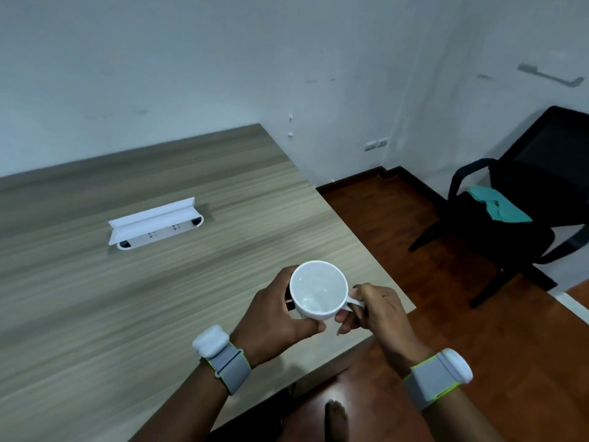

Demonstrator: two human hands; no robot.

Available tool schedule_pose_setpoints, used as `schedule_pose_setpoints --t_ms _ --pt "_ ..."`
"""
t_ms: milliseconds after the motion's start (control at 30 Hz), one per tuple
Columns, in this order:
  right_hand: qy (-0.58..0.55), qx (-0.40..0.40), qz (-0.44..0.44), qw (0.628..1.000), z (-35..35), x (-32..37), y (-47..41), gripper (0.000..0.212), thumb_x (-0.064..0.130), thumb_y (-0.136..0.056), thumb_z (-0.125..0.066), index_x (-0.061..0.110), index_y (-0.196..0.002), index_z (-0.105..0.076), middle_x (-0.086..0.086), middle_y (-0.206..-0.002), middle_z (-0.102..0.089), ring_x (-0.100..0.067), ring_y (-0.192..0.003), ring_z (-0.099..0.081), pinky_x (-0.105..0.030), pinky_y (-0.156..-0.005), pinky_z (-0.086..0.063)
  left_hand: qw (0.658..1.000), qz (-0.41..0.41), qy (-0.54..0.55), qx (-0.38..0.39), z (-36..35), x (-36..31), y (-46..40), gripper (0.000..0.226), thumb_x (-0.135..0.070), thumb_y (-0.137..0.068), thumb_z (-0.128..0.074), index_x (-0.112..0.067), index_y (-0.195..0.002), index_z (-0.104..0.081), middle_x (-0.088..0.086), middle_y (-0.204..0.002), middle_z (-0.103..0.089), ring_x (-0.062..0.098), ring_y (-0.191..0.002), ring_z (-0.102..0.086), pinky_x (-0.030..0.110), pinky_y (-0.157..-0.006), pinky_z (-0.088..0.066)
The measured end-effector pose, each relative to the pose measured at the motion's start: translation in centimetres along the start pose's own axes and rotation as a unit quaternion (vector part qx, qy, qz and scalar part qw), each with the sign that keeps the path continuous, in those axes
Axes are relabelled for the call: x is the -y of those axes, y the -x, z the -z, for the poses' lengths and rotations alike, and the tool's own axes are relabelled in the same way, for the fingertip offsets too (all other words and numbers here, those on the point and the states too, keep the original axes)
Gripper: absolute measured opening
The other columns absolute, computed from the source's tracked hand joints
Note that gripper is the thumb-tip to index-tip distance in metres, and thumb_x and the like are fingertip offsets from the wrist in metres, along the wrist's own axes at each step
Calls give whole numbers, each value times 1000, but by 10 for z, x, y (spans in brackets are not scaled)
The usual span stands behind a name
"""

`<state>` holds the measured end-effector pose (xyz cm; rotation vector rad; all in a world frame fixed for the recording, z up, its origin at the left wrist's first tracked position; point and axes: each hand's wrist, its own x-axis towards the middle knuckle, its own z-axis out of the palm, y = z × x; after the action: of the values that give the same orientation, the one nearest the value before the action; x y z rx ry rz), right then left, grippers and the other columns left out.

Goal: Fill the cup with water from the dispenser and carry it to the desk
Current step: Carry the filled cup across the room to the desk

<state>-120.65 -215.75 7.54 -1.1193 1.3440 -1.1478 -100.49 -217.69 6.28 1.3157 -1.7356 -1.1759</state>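
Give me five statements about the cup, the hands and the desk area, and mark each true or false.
1. Both hands hold the white cup. True: the left hand wraps its body, the right hand grips the handle.
2. The cup stands on the desk. False: it is held above the desk's corner.
3. The desk's socket box has its lid raised. True.
4. The black chair is empty. False: a teal cloth lies on its seat.
5. Only one wrist wears a band. False: both do.
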Motion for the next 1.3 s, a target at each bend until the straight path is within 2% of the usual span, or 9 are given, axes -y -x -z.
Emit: schedule_pose_setpoints --t_ms 100,233,400,600,833,967,1100,1200,1300 --pt "-9 29 -8 1000 -6 -1 -26 36 18 -80 -44 8 -46 -46 -37 -69 -65 -39 -54 -60 -32 -51 -57 999 13 1 -29 7 5 -12 85 -27 -62 -93 -43 -135 -54 -29 -122 -67 -5 -117 -64 18 -96 -54" --pt "-11 83 -20 996 -18 -2 -72 34 18 -79 -47 -3 -53 -49 -36 -67 -65 -33 -52 -61 -33 -50 -57 996 39 1 -79 21 12 -31 84 -22 -63 -93 -41 -136 -55 -28 -121 -68 -5 -117 -65 18 -97 -54" --pt "3 153 -29 988 -38 -2 -128 40 14 -82 -50 -16 -56 -41 -36 -65 -63 -32 -52 -62 -35 -49 -57 987 77 -2 -142 37 20 -52 83 -19 -64 -93 -38 -136 -55 -26 -121 -68 -4 -117 -65 21 -96 -55" --pt "13 235 -39 971 -53 -1 -183 31 18 -80 -51 -3 -57 -52 -37 -67 -63 -31 -54 -62 -35 -51 -57 969 123 1 -212 43 32 -79 83 -15 -65 -92 -39 -135 -55 -21 -122 -69 0 -118 -65 23 -97 -55" --pt "14 306 -41 951 -65 -2 -227 29 19 -83 -53 7 -57 -54 -20 -63 -67 -31 -55 -61 -45 -59 -54 953 155 -1 -259 49 37 -99 81 -17 -65 -90 -43 -133 -55 -28 -122 -67 -4 -117 -64 15 -93 -53" --pt "20 323 -43 945 -73 -8 -246 27 18 -85 -52 9 -59 -56 -19 -63 -68 -31 -55 -61 -46 -59 -55 947 171 -12 -273 50 45 -109 81 -18 -65 -90 -43 -134 -55 -25 -122 -68 -3 -116 -65 21 -95 -55" --pt "33 324 -57 944 -85 -15 -267 27 21 -85 -54 12 -60 -57 -17 -64 -68 -31 -55 -60 -45 -59 -54 941 188 -24 -280 58 64 -126 80 -20 -66 -90 -46 -132 -53 -31 -120 -66 -8 -113 -63 16 -91 -54" --pt "45 323 -75 943 -96 -24 -276 30 10 -97 -54 7 -67 -57 -16 -67 -68 -31 -58 -60 -45 -61 -52 938 198 -42 -281 67 80 -136 79 -19 -66 -89 -53 -127 -51 -29 -119 -67 -9 -112 -62 18 -91 -55" --pt "67 315 -96 942 -107 -37 -292 31 3 -101 -51 5 -71 -59 -15 -70 -69 -31 -59 -61 -46 -62 -51 937 203 -52 -281 72 100 -149 80 -19 -66 -88 -52 -128 -50 -25 -123 -67 -4 -114 -63 28 -95 -57"
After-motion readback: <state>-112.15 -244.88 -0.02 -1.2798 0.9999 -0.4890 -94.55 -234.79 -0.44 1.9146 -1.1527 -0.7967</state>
